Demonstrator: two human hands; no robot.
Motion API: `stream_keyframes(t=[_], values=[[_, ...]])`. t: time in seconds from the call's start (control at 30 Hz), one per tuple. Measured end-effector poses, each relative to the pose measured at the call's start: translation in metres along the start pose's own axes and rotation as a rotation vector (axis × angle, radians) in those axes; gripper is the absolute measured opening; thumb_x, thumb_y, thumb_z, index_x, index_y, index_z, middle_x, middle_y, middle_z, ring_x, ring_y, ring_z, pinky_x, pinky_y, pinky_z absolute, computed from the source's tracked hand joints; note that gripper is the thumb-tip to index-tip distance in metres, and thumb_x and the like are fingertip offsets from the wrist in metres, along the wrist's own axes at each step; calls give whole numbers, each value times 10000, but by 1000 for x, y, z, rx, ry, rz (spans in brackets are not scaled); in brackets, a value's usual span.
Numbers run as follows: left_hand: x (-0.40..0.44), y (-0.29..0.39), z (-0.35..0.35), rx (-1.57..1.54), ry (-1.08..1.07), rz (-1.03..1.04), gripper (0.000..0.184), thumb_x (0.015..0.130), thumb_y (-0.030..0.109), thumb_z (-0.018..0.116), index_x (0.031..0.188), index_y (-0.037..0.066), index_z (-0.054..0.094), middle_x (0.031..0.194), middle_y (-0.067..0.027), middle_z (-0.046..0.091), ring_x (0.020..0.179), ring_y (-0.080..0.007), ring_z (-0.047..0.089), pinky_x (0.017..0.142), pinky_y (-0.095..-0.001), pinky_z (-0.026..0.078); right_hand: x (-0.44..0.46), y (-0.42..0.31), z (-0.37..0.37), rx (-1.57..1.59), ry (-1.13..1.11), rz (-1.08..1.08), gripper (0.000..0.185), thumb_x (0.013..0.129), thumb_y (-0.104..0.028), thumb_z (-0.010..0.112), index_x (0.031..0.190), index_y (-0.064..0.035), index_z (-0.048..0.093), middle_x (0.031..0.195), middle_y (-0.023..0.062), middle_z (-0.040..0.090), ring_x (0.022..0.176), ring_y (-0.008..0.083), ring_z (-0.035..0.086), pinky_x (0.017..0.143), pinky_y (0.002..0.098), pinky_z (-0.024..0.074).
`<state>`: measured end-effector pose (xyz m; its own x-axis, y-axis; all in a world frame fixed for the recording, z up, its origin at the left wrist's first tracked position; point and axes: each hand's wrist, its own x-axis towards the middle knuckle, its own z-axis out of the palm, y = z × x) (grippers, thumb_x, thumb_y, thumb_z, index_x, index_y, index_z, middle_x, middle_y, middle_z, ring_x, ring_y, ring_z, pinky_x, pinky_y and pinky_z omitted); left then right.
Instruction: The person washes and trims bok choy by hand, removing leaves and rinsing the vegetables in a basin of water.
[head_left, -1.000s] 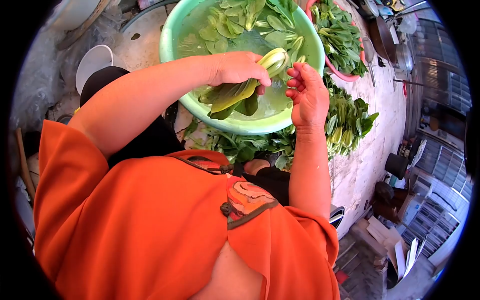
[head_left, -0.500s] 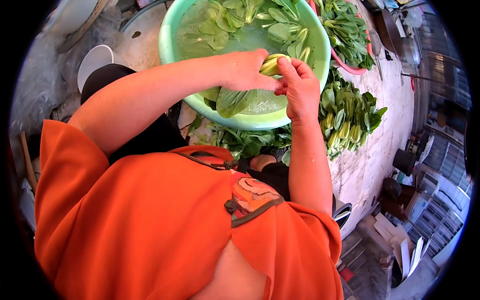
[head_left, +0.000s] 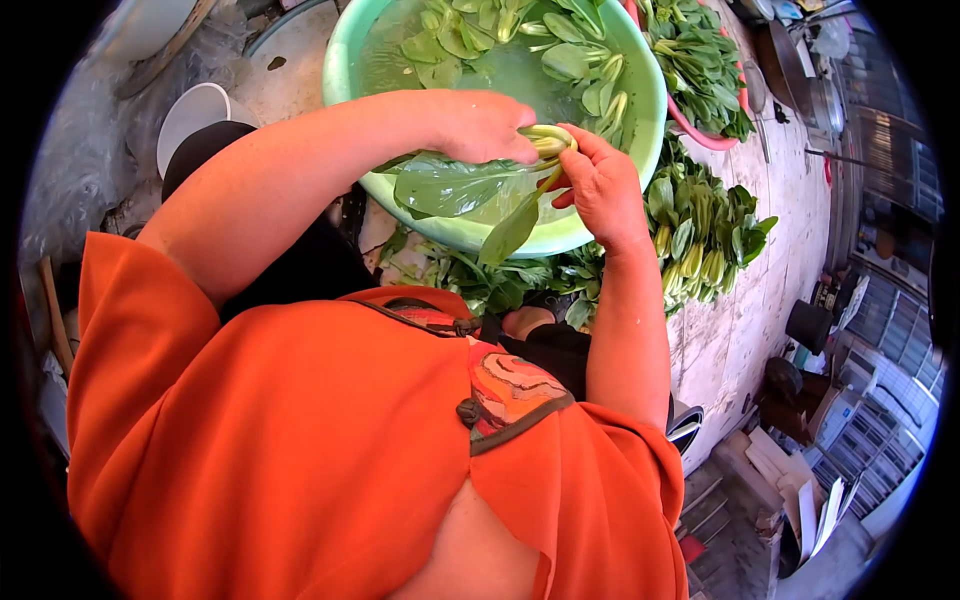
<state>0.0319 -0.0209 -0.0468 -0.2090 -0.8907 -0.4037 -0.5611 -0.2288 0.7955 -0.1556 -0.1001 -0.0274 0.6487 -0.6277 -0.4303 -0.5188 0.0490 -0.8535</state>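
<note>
Left hand (head_left: 485, 125) closed round a leafy green plant with a thick, pale stem base (head_left: 548, 136); right hand (head_left: 608, 190) narrowed, its thumb and fingers at that base, where a slender stalk runs down to a drooping green leaf (head_left: 512, 232). They're over the near side of the big round, light-green plastic basin (head_left: 340, 62), which has water in it.

From where I stand, wrists well over the water would suit this best. The left hold should be firm but gentle, close to the base, since wet stems probably slip and bruise; the right needs only a light pinch low on the stalk, lest the leaf tear.

The basin's near rim lies under the hanging leaf and could snag it. Leafy greens (head_left: 440, 48) lie in the water beyond the hands. Past the right side, a red-pink basin (head_left: 708, 138) bears heaped greens (head_left: 690, 70), and a pile of pale-stemmed greens (head_left: 705, 230) lies on the floor, just beside the right wrist. Loose greens (head_left: 480, 282) lie along the near edge, by the feet. A white round tub (head_left: 192, 118) stands beside the dark-clothed left knee (head_left: 208, 150).
</note>
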Motion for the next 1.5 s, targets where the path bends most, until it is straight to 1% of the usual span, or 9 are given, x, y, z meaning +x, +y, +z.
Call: stream_keyframes(t=[0.17, 0.33, 0.47, 0.57, 0.77, 0.97, 1.17, 1.4, 1.5], values=[[-3, -8, -12, -182, -79, 19, 422, 893, 349, 560, 1146, 12, 574, 908, -136, 632, 866, -240, 615, 777, -364, 474, -16, -9, -17, 39, -174, -35, 374, 936, -102, 463, 1292, -7, 528, 847, 69, 658, 712, 126, 648, 570, 236, 508], [0, -14, -17, -1261, -328, 337, 446, 905, 377, 435, 1096, 7, 592, 828, -94, 628, 699, -197, 616, 786, -372, 500, -39, -9, -40, 204, -295, -2, 407, 919, -102, 516, 1308, 17, 503, 882, 87, 671, 748, 147, 658, 599, 242, 529], [-11, 7, -26, -1394, -245, 475, 501, 892, 365, 337, 1112, -13, 582, 869, -148, 648, 734, -263, 648, 821, -396, 520, -43, 24, -25, -54, -555, 351, 500, 845, -152, 649, 1304, -1, 522, 1005, 90, 671, 940, 172, 652, 654, 280, 540], [-17, 16, -23, -1488, -258, 427, 544, 890, 361, 325, 1158, -50, 561, 995, -229, 649, 850, -350, 650, 814, -424, 524, -44, 49, -14, -583, -441, 92, 450, 841, -151, 652, 1259, -10, 563, 1001, 125, 659, 876, 166, 636, 732, 282, 522], [-6, 7, -6, -1466, -353, 340, 580, 875, 393, 335, 1172, -55, 554, 1025, -238, 639, 887, -352, 647, 861, -422, 507, -31, 4, -27, 202, 184, -66, 372, 869, -159, 647, 1205, -10, 590, 974, 46, 651, 781, 102, 599, 612, 216, 479], [-6, 13, 5, -1304, -349, 203, 530, 892, 282, 320, 1190, -89, 551, 1078, -238, 637, 920, -362, 646, 899, -438, 491, -15, -20, 2, 450, 94, -193, 393, 861, -161, 695, 1197, 4, 578, 905, 39, 640, 696, 93, 569, 554, 202, 442], [-2, 0, -4, -1179, -195, -59, 520, 923, 351, 466, 1251, -45, 536, 1157, -138, 624, 1023, -201, 608, 940, -338, 458, -6, -16, -4, 379, 173, -151, 272, 824, -154, 737, 1029, -27, 611, 761, 1, 616, 555, 51, 500, 466, 189, 384], [-10, 20, -7, -379, -123, 156, 608, 763, 357, 744, 1228, 10, 563, 1087, -75, 633, 971, -169, 579, 908, -303, 440, 1, -16, 10, 393, 233, -179, 296, 815, -153, 748, 1028, -5, 606, 766, 13, 616, 563, 61, 535, 447, 202, 409], [-3, 14, 8, -508, -30, 51, 531, 729, 305, 784, 1141, 19, 607, 996, -47, 654, 928, -157, 588, 884, -298, 445, 1, -15, 13, 454, 213, -203, 342, 827, -156, 747, 1086, 4, 590, 855, 36, 638, 650, 79, 595, 498, 210, 473]])
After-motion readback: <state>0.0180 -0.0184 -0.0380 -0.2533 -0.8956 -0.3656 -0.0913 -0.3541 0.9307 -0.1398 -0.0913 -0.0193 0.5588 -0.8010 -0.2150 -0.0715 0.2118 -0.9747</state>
